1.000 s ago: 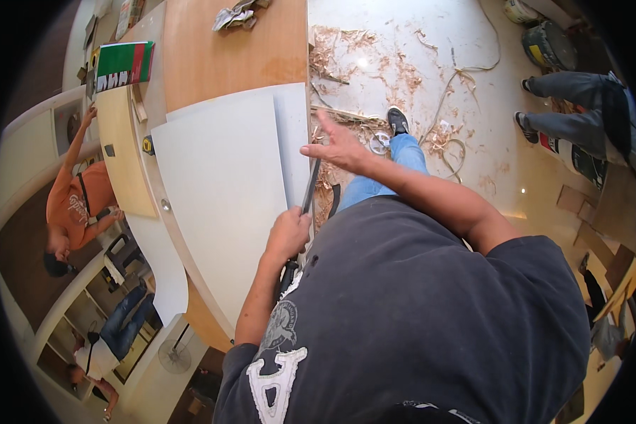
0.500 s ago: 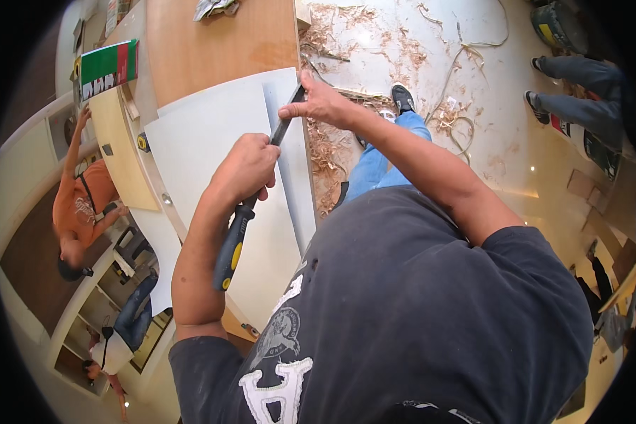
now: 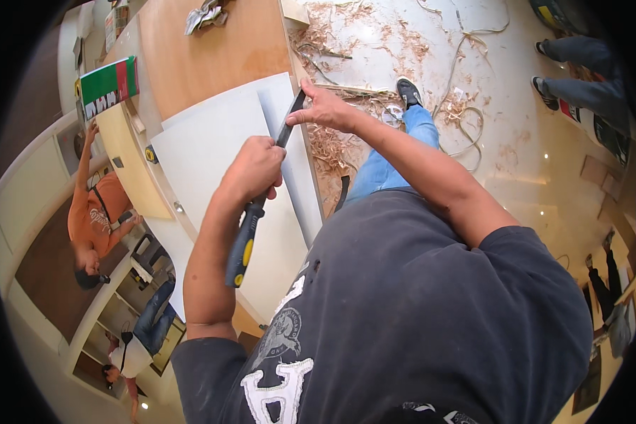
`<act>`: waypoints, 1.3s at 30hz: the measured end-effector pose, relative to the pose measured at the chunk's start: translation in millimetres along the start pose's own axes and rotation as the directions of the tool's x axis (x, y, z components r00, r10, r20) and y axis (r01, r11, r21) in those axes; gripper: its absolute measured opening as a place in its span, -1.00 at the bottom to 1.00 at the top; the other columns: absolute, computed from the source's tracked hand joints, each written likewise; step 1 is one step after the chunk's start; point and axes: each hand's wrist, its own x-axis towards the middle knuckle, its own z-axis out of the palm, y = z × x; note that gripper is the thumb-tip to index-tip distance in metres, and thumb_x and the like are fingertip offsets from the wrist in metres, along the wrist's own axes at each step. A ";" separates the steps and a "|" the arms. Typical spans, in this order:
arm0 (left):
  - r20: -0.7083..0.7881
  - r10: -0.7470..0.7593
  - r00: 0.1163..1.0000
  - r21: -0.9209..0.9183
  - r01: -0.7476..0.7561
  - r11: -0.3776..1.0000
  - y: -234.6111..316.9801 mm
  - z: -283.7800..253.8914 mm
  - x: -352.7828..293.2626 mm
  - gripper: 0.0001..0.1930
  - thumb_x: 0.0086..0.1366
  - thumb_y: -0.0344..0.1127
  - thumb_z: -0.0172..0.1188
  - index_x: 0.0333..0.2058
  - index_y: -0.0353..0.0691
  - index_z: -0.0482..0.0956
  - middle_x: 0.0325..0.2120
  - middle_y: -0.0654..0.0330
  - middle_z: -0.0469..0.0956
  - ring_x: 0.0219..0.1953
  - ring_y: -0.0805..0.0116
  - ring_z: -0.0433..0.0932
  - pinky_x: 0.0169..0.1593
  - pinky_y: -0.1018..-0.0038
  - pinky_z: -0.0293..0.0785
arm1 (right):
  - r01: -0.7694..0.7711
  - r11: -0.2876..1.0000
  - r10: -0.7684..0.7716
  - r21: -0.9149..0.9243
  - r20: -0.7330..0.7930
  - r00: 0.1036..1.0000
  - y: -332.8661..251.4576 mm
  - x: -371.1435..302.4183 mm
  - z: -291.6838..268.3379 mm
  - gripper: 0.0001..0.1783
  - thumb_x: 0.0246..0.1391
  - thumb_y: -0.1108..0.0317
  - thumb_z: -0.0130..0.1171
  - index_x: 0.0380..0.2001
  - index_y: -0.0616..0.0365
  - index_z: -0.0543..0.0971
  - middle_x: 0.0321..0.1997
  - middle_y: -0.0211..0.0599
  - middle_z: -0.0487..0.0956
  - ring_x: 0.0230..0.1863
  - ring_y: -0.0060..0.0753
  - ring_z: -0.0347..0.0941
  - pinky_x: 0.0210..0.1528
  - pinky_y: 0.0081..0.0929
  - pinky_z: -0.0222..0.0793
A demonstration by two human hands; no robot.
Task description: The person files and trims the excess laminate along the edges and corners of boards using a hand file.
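Observation:
A long, dark flat file [image 3: 295,106] lies slantwise across the right edge of a white sheet [image 3: 212,141]. My left hand [image 3: 254,168] is closed round its blade, just ahead of the blue-black and yellow handle [image 3: 242,247], which sticks out behind the fist toward my body. My right hand [image 3: 325,111] holds the far end, thumb on the near side and fingertips over the sheet's edge; the fingers' undersides are hidden. A dark bluish band runs along the white sheet beside the blade.
A wooden board [image 3: 212,56] lies beyond the white sheet, with crumpled paper [image 3: 205,15] on it. Wood shavings [image 3: 332,145] and a cable [image 3: 449,99] litter the floor on the right. A person in orange [image 3: 99,212] handles a pale panel [image 3: 134,166] at left. Other people stand farther off.
Both hands and the file have shifted slightly right in view, still gripped the same way. The whole scene has turned a little; the person in orange appears farther right.

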 end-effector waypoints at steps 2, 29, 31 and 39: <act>0.010 -0.014 1.000 0.023 0.014 1.000 -15.8 -1.3 14.5 -0.78 0.25 -0.37 0.00 -0.36 -0.47 0.50 -0.71 0.08 0.45 -0.78 0.28 0.45 -0.71 0.37 0.37 | 0.027 0.999 -0.027 -0.047 -0.010 1.000 -0.6 -1.7 1.6 0.22 -0.27 -0.46 0.39 0.10 0.49 0.27 0.14 0.35 0.35 0.22 0.17 0.30 0.30 -0.16 0.18; 0.190 0.228 0.955 0.214 -0.267 0.940 -76.4 33.2 39.2 -0.77 0.26 -0.41 -0.03 -0.51 -0.47 0.45 -0.71 0.05 0.49 -0.73 0.25 0.56 -0.67 0.31 0.47 | -0.179 0.984 0.173 0.017 0.168 0.970 7.8 -32.2 2.6 0.22 -0.34 -0.33 0.50 0.19 0.44 0.34 0.11 0.21 0.50 0.20 0.01 0.42 0.26 -0.31 0.27; 0.065 0.192 0.979 0.051 -0.195 0.979 -40.5 16.8 13.6 -0.78 0.28 -0.43 -0.05 -0.51 -0.45 0.43 -0.70 0.03 0.49 -0.75 0.25 0.55 -0.68 0.33 0.47 | -0.122 0.992 0.119 0.021 0.116 0.986 1.2 -13.2 -7.4 0.22 -0.33 -0.32 0.50 0.19 0.44 0.31 0.12 0.22 0.48 0.20 0.04 0.40 0.25 -0.28 0.28; 0.139 0.053 0.989 0.226 -0.084 0.971 -144.0 97.0 16.4 -0.70 0.24 -0.37 0.00 -0.54 -0.51 0.55 -0.63 -0.03 0.58 -0.65 0.13 0.63 -0.53 0.24 0.58 | -0.300 0.952 0.300 -0.069 0.427 0.853 -1.1 -91.8 41.7 0.26 -0.24 -0.31 0.48 0.28 0.47 0.24 0.29 0.22 0.38 0.39 0.04 0.23 0.40 -0.30 0.09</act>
